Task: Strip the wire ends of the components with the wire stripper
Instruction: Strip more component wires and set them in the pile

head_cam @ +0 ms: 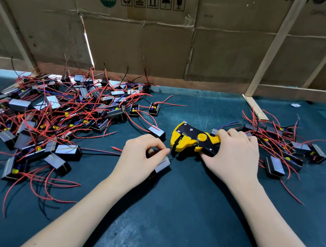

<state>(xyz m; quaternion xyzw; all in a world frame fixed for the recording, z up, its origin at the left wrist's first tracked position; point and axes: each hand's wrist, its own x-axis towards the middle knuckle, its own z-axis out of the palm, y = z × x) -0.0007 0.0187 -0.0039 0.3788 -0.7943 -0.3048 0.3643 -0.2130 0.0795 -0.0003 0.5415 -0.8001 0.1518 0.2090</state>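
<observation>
A dark teal table [186,219] bears red-wired components [67,150] in two heaps.

Dim, even light — warped, blurry edges

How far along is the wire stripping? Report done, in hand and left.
Done, apparently: the smaller pile right of the right hand. In hand: the wire stripper in that hand, one component under the left hand. Left: the large pile on the left.
</observation>
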